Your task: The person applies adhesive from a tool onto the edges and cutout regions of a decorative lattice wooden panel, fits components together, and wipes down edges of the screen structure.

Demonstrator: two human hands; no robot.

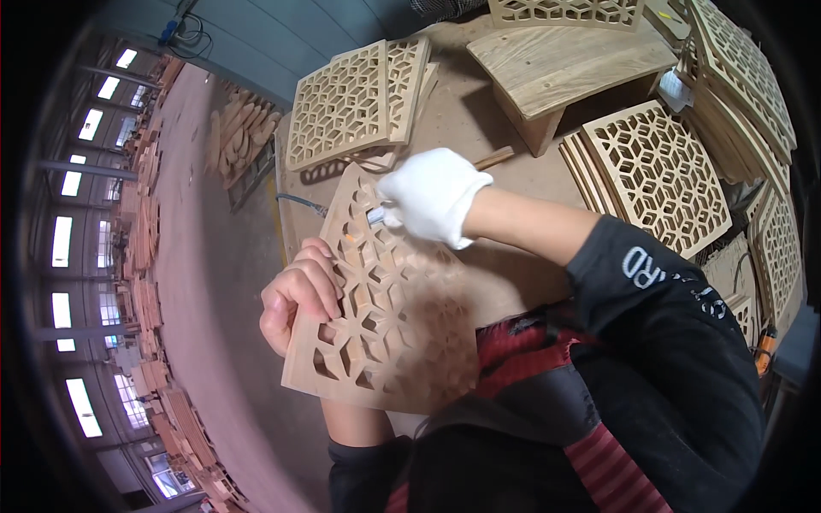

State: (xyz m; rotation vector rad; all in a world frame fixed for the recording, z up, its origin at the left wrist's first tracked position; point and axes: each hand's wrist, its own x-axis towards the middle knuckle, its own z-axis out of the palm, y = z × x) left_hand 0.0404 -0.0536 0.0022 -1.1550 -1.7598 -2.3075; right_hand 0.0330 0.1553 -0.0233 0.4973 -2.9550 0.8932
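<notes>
A wooden lattice panel [376,282], cut through with a star and diamond pattern, is held tilted in front of my body. My bare left hand [301,295] grips its left edge, with fingertips curled over the face near the openings. On my right hand [436,197] is a white glove. Its closed fingers hold a small grey piece [376,215] against the upper part of the panel, at one of the openings. What kind of piece it is cannot be made out. Part of the panel's right side lies in shadow and looks blurred.
Lattice panels [338,107] lean stacked behind, and more panels [658,175] stand at the right. A small wooden stool [564,64] rests on the brown work surface [462,111]. Near the glove lies a wooden stick [494,158]. Curved wooden pieces [239,137] are piled at the left.
</notes>
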